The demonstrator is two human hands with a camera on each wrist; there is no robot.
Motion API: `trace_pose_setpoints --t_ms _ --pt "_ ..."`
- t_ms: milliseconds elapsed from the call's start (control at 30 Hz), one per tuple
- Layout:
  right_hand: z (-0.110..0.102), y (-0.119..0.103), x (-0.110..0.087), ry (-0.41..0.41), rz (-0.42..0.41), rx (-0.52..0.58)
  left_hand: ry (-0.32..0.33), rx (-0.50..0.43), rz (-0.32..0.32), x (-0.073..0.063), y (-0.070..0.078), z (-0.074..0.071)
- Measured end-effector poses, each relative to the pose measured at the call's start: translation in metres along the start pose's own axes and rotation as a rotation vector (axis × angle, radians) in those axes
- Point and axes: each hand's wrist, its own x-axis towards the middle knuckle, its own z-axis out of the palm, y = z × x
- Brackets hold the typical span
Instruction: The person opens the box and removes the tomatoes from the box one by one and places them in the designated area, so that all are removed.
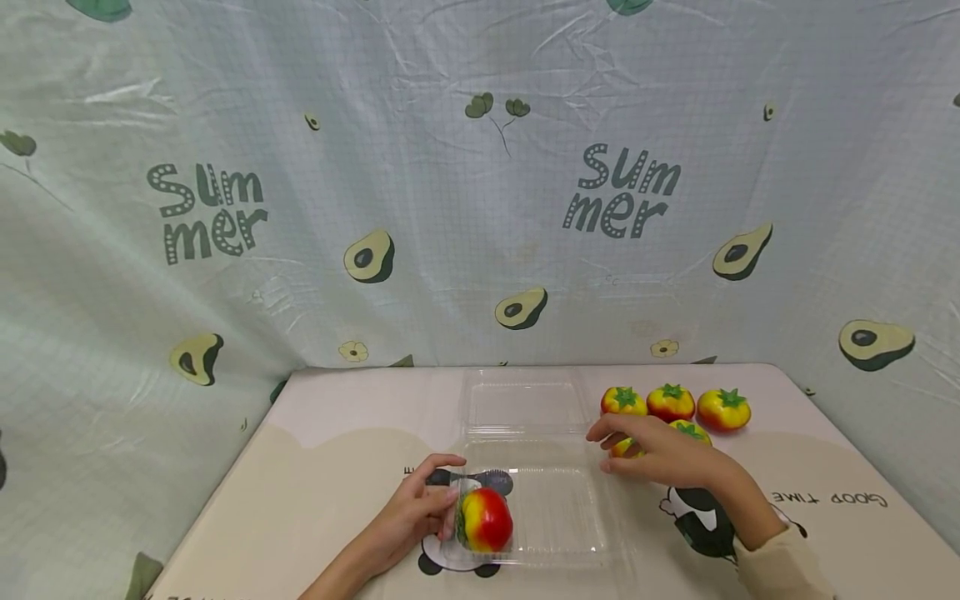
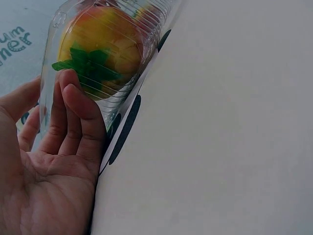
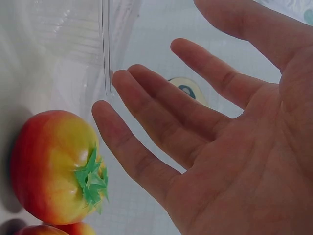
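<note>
A clear plastic clamshell box [image 1: 558, 508] lies open on the table, its lid [image 1: 525, 406] folded back away from me. One red-and-yellow tomato [image 1: 487, 521] with a green leafy top sits in the box's near left corner. My left hand [image 1: 408, 508] is at the box's left side. Its loosely bent fingertips touch the outer wall beside the tomato, as the left wrist view shows. Over the tomatoes right of the box hovers my right hand [image 1: 660, 450], with spread fingers and nothing in them. A tomato [image 3: 56, 166] lies just below those fingers, apart from them.
Several more tomatoes stand grouped right of the lid, among them one at the far right [image 1: 723, 410]; the right hand partly covers two. The table [image 1: 330, 467] has a printed panda cover. A patterned curtain [image 1: 450, 208] hangs behind and along both sides.
</note>
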Motion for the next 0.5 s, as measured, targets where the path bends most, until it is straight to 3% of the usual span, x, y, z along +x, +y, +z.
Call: trace_pose_setpoints --t_ms 500 --pt "0.0049 -0.0039 -0.0005 0.007 -0.005 -0.008 -0.019 -0.020 0.012 -0.0012 -0.0004 0.0008"
